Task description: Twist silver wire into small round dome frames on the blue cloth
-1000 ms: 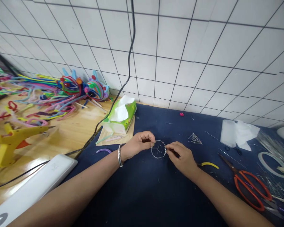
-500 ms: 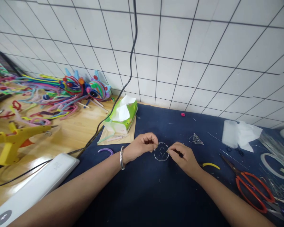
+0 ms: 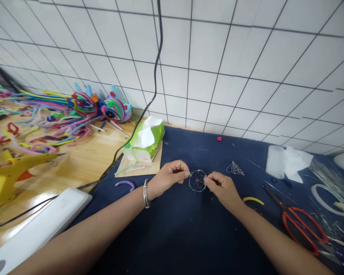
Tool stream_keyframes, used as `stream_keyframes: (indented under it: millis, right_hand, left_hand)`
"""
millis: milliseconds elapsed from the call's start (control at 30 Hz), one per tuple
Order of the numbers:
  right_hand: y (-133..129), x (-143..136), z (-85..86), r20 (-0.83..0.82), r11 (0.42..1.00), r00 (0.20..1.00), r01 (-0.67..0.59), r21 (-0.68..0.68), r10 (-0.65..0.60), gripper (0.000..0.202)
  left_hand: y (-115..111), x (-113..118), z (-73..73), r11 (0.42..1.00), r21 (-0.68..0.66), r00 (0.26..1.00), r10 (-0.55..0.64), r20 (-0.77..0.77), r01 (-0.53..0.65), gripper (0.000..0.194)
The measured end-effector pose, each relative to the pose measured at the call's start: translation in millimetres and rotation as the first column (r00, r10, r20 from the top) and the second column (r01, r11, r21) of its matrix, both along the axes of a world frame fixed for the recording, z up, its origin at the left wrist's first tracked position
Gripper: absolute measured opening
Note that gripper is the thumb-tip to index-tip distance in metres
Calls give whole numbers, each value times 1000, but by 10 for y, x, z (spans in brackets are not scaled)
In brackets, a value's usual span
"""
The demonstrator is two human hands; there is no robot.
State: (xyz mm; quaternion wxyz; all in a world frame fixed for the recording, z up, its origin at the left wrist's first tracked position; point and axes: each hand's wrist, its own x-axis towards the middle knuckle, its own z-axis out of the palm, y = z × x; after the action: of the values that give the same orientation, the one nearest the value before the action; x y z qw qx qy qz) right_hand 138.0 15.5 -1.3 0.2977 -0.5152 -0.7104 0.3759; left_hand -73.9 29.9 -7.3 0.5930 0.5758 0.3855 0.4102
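Observation:
A small round hoop of thin silver wire with fine strands across it is held just above the dark blue cloth. My left hand pinches its left rim with thumb and fingertips; a silver bangle sits on that wrist. On the hoop's right rim my right hand pinches the wire. A small cone-shaped wire tangle lies on the cloth just beyond my right hand.
Red-handled scissors and a yellow-handled tool lie to the right, with white tissue and a tape ring. At left are a green tissue pack, a purple piece, a yellow glue gun, a white device, coloured pipe cleaners and a hanging black cable.
Both hands keep their pinch on the wire hoop, which has shifted slightly right and turned a little between the fingers. Nothing else on the table has moved.

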Motion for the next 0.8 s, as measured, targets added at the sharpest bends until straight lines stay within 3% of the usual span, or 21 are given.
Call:
stream_keyframes:
  millis: [333,800]
  right_hand:
    - [-9,-3,10,-32,999,999,36,-29,-37,26]
    - [-25,-3,-10,-24,998,1000,4,63,-3,26]
  left_hand:
    - [-51,38,-18,997,-12,975,-75,-209,74,26]
    - [-35,51,4,997,-72,989,-37,-140,27,28]
